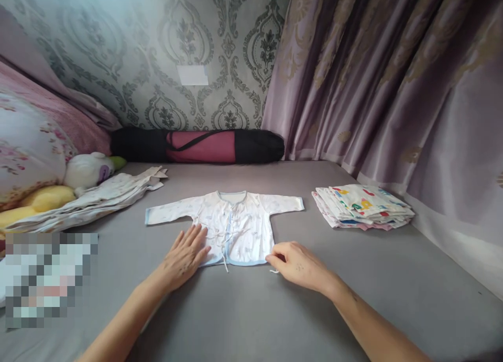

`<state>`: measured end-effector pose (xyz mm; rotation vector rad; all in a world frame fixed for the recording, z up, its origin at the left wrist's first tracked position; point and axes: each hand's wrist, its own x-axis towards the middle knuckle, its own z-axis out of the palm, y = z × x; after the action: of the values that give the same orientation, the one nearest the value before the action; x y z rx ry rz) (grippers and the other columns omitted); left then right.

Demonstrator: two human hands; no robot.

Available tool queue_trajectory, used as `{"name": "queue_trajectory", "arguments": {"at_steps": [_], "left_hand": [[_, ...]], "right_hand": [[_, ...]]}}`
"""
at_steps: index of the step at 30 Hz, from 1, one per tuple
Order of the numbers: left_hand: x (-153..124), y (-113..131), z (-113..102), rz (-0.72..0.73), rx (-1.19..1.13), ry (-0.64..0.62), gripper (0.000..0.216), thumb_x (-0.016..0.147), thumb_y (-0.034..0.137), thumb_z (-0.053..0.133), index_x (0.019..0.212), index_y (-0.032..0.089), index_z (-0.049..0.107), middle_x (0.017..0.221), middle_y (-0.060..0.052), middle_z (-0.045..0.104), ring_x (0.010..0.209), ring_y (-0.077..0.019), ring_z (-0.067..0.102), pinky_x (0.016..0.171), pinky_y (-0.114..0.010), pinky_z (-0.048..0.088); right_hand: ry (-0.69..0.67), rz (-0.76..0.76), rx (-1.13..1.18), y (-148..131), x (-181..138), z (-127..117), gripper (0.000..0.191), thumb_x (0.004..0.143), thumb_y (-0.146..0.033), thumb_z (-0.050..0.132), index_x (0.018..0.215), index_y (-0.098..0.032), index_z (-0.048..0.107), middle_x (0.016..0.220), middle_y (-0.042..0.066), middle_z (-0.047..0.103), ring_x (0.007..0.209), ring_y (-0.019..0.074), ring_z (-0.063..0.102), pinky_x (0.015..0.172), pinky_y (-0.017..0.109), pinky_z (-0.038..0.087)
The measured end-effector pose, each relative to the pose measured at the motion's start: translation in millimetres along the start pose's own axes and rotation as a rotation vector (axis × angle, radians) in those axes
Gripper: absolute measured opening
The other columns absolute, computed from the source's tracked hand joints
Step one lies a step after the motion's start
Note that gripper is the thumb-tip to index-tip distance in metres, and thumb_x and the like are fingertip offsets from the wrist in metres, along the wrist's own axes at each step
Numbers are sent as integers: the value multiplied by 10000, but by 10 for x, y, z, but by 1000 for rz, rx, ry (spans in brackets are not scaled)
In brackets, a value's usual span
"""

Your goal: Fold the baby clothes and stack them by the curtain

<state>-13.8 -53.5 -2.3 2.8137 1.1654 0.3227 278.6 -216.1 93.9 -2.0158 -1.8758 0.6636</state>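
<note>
A white baby shirt (pixel 251 236) with light blue edging lies spread on the grey sheet, both sleeves stretched out to the sides. Thin white ties run across its front, and one hangs past the bottom hem. My left hand (pixel 184 254) rests flat on the shirt's lower left side, fingers extended. At the lower right corner, my right hand (pixel 301 265) pinches the hem between thumb and forefinger. A short tie end pokes out on the sheet beside that pinch.
Folded patterned cloths (pixel 365 207) are stacked at the right by the purple curtain (pixel 353 79). On the left lie long folded clothes (pixel 106 197), a white plush toy (pixel 88 171) and a blurred-out item (pixel 51 281). A black and maroon roll bag (pixel 200 146) lies along the wall.
</note>
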Motion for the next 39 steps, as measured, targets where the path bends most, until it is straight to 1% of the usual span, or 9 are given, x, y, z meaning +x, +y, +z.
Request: {"name": "queue_trajectory", "arguments": {"at_steps": [3, 8, 13, 19, 23, 27, 32, 35, 39], "left_hand": [[-27, 27, 89, -48, 27, -99, 667, 973, 565, 253, 1511, 175, 316, 1577, -104, 280, 1466, -269, 231, 1177, -499, 215], [-50, 17, 100, -54, 59, -116, 683, 966, 578, 235, 1517, 180, 303, 1588, -77, 243, 1477, -266, 190, 1183, -484, 194], [-7, -18, 34, -78, 63, -135, 647, 950, 569, 268, 1487, 227, 382, 1565, -59, 322, 1458, -256, 262, 1164, -473, 223], [252, 84, -289, -195, -12, -101, 539, 989, 457, 180, 1170, 298, 661, 1305, -39, 636, 1287, -268, 504, 1113, -558, 229], [558, 288, -376, -172, -38, 26, 468, 981, 433, 256, 1067, 235, 671, 1200, -86, 672, 1160, -310, 577, 1016, -545, 354], [1007, 508, -145, 59, -142, 88, 405, 970, 290, 278, 1133, 166, 627, 1151, -134, 672, 1081, -282, 612, 932, -457, 464], [1607, 738, 266, 283, -260, 100, 390, 895, 117, 349, 1208, 130, 581, 1166, -162, 650, 1114, -259, 602, 974, -425, 481], [1832, 878, 392, 300, -269, 79, 420, 897, 110, 355, 1276, 129, 534, 1282, -172, 596, 1224, -247, 545, 1043, -418, 445], [1895, 1018, 481, 194, -138, 0, 484, 985, 319, 300, 1364, 66, 463, 1445, -216, 466, 1391, -304, 375, 1135, -471, 316]], "right_hand": [[28, 2, 21, 24, 184, 1, 372, 909, -361, 456, 579, -191, 476, 570, -44, 482, 567, 99, 376, 542, 233, 233], [68, 4, 18, 96, 410, 72, 358, 898, -375, 473, 601, -186, 539, 580, -35, 509, 580, 100, 419, 556, 227, 253], [218, 49, 50, 482, 659, 57, 322, 873, -371, 495, 644, -176, 609, 603, -21, 570, 591, 108, 460, 567, 226, 285], [515, 368, 94, 1209, 955, -363, 214, 816, -264, 515, 736, -172, 691, 708, 8, 669, 658, 136, 578, 598, 211, 387], [579, 539, 56, 1471, 1121, -505, 244, 808, -174, 479, 820, -164, 723, 805, 36, 708, 744, 155, 625, 634, 213, 407], [549, 677, 60, 1540, 1321, -445, 235, 818, -217, 529, 893, -158, 744, 847, 67, 729, 838, 204, 669, 687, 238, 442], [529, 771, 71, 1476, 1498, -377, 266, 825, -294, 586, 959, -124, 741, 998, 178, 726, 994, 275, 676, 788, 296, 480], [546, 789, 93, 1452, 1503, -363, 254, 800, -285, 612, 945, -119, 740, 1002, 201, 721, 1006, 287, 676, 778, 303, 489], [569, 762, 154, 1484, 1464, -352, 166, 767, -246, 607, 767, -155, 745, 859, 155, 738, 921, 272, 693, 724, 279, 480]]}}
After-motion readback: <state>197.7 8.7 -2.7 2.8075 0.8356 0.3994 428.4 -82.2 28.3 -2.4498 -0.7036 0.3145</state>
